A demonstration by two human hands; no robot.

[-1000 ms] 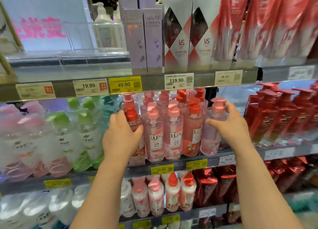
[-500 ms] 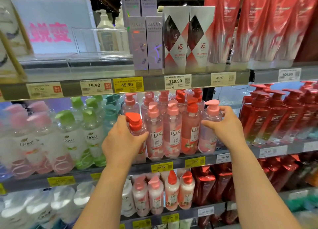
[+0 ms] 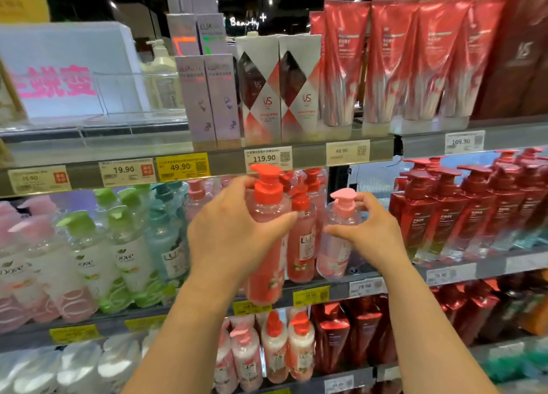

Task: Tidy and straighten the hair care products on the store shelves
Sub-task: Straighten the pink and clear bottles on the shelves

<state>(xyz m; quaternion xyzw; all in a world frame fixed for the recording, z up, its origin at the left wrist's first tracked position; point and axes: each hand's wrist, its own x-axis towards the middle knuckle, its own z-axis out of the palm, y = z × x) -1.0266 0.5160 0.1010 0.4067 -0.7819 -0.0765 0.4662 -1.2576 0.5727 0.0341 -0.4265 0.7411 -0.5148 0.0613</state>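
Store shelves (image 3: 296, 156) packed with shampoo. Left hand (image 3: 234, 230) grips a red-pump Lux bottle (image 3: 267, 245) lifted off the middle row; right hand (image 3: 364, 230) pinches a pink-pump bottle (image 3: 338, 239) standing there. Looks barely halfway, both need placing.

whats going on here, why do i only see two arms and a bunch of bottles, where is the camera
The camera sits on a person's head and looks forward and down, so you see only their own arms. There is no robot. They stand at a store shelf of hair care products. The left hand grips a pump bottle with a red cap, lifted out in front of the row. The right hand pinches a paler bottle with a pink pump that stands on the shelf. Green-capped bottles stand to the left, dark red bottles to the right, boxes on the shelf above.
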